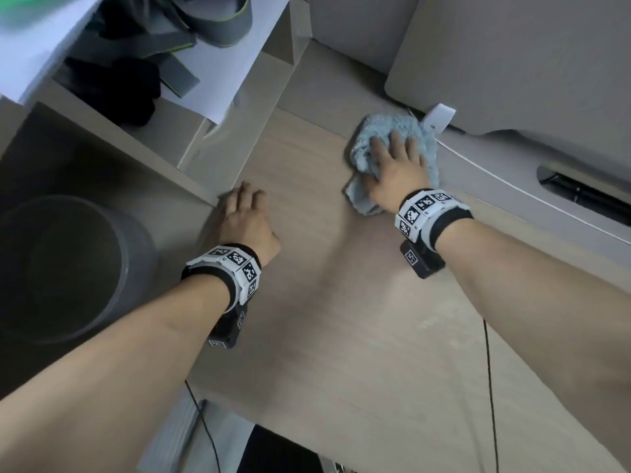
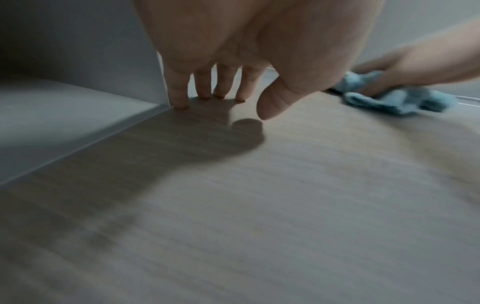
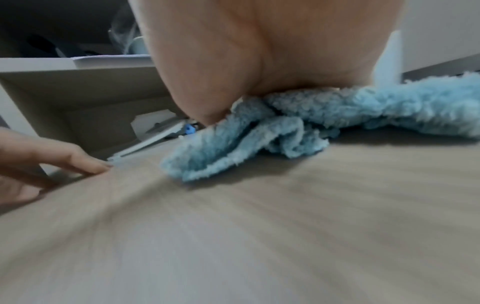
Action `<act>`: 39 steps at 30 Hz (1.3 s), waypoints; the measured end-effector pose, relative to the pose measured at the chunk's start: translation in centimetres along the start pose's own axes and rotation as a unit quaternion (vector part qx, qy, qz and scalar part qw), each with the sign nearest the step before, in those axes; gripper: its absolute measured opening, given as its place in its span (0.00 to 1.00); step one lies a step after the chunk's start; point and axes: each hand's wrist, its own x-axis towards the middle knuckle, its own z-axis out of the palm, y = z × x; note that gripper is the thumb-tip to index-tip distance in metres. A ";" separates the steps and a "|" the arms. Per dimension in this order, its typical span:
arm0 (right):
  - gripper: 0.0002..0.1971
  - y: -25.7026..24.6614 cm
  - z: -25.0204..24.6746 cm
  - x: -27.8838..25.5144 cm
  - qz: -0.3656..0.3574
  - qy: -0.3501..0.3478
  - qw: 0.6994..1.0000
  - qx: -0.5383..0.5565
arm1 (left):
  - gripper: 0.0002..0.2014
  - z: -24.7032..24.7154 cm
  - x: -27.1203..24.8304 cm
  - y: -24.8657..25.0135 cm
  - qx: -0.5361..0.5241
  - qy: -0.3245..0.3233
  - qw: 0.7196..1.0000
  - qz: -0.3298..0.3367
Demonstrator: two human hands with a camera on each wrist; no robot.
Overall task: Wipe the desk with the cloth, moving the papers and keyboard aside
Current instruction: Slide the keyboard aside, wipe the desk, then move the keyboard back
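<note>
Cloth [image 1: 392,155], light blue and crumpled, lies on the far right part of the desk [image 1: 341,319], just beside the base of a pale monitor-like unit [image 1: 512,63] and touching or nearly touching a white cable [image 1: 512,189] that runs along the desk's far edge. Its bunched mass trails from far right toward the near left. Right hand [image 1: 396,165] lies flat on top of it, fingers straight and spread, pressing it to the surface; nothing is clenched. Left hand [image 1: 244,220] rests well apart, to the left, its straight fingertips [image 2: 182,102] touching the desk at the corner of a shelf partition [image 2: 103,51]; it holds nothing. Papers [image 1: 191,80] lie on the shelf at far left; no keyboard can be identified. The bare desk extends near and left of the cloth, so the wiping stroke likely belongs to the right hand, drawn toward the person.
</note>
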 end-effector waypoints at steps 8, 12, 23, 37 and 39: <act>0.46 10.5 0.9 -6.2 0.241 -0.009 0.970 0.009 | 0.34 -0.2 0.0 0.6 0.030 -0.015 0.999 -0.002; 0.45 4.9 0.7 -4.2 0.139 -0.015 0.990 -0.001 | 0.32 -0.3 -0.2 0.8 0.055 -0.017 0.998 0.003; 0.39 14.8 1.6 -9.9 0.327 0.009 0.944 0.042 | 0.31 0.2 0.4 0.4 0.058 -0.018 0.998 -0.004; 0.39 1.1 5.2 -14.4 -0.099 -0.079 0.991 -0.047 | 0.31 -1.2 -1.8 -1.2 -0.010 -0.006 1.000 -0.008; 0.38 3.8 4.4 -14.1 -0.036 -0.056 0.997 -0.027 | 0.28 -1.0 -3.8 -1.9 -0.016 0.006 0.999 -0.027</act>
